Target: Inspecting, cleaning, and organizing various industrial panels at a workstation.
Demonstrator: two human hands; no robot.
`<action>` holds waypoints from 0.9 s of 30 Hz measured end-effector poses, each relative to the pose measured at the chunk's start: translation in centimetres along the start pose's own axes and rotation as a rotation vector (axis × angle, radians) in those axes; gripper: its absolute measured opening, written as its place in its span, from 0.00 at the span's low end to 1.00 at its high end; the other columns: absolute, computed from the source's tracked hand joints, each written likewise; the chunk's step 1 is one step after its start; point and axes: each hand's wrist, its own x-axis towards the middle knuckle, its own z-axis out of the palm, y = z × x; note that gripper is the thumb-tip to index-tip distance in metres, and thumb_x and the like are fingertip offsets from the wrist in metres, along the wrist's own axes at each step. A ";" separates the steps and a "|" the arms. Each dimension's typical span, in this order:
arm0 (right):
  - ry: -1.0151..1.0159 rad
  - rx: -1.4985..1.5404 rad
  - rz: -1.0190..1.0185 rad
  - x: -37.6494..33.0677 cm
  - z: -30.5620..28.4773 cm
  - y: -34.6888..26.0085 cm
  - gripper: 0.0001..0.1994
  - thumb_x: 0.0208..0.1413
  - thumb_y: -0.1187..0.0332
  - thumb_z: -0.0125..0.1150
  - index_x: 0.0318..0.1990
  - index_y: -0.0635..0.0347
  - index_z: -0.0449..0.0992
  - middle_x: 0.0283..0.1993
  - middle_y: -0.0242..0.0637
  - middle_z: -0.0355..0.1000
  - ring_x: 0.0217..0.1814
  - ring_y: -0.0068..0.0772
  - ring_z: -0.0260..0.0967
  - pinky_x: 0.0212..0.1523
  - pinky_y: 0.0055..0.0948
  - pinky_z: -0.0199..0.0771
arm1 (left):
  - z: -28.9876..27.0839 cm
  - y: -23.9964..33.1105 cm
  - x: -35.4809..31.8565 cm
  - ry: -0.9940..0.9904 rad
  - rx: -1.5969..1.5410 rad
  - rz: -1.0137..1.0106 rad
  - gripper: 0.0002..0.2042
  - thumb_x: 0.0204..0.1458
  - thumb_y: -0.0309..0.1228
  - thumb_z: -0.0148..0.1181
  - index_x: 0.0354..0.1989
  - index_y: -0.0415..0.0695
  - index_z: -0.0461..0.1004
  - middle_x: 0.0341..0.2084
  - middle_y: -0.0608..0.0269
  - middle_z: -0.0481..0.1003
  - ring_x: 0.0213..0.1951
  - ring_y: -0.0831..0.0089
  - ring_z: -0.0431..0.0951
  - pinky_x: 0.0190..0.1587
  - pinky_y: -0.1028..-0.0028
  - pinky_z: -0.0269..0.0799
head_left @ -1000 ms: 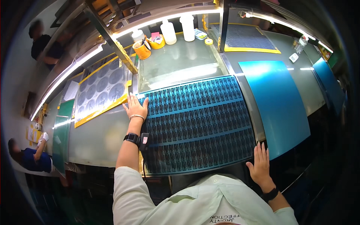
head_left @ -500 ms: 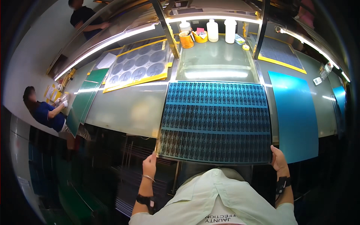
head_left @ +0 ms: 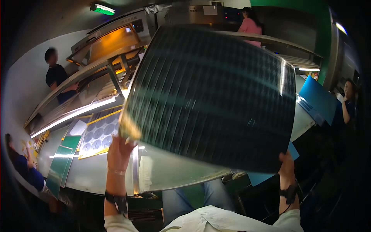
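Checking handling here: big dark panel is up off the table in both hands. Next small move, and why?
Probably steady it before carrying on: the dark panel is tilted, bowed, and pinched only at its lower corners by the left hand and right hand, above the table.

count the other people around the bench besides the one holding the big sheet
4: one in dark clothes upper left, one in pink at the top, one far right, one in blue lower left; more may be hidden behind the sheet.

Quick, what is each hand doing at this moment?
Left hand: closed on the dark patterned sheet's lower left corner.
Right hand: holding its lower right edge.
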 end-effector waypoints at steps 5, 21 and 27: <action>0.023 0.198 -0.161 11.8 5.8 -4.4 0.18 0.57 0.71 0.49 0.53 0.70 0.62 0.51 0.46 0.68 0.51 0.40 0.68 0.53 0.35 0.69 | 8.6 -7.4 6.0 -0.363 0.357 -0.202 0.20 0.59 0.36 0.42 0.55 0.37 0.61 0.48 0.53 0.70 0.47 0.65 0.73 0.46 0.69 0.72; -0.607 -0.206 0.029 40.0 17.1 -8.8 0.16 0.58 0.70 0.49 0.54 0.61 0.66 0.55 0.42 0.66 0.53 0.40 0.67 0.53 0.34 0.69 | 1.6 -24.5 -11.1 -0.449 0.331 -1.082 0.18 0.57 0.38 0.51 0.50 0.37 0.69 0.41 0.58 0.75 0.45 0.72 0.74 0.51 0.73 0.67; 0.089 -2.359 0.159 29.5 -9.7 -8.3 0.19 0.45 0.51 0.60 0.36 0.57 0.78 0.37 0.43 0.75 0.41 0.39 0.73 0.40 0.35 0.70 | 2.4 -25.2 -13.2 -0.430 0.323 -1.174 0.18 0.57 0.40 0.50 0.51 0.41 0.70 0.40 0.62 0.75 0.44 0.75 0.74 0.47 0.75 0.67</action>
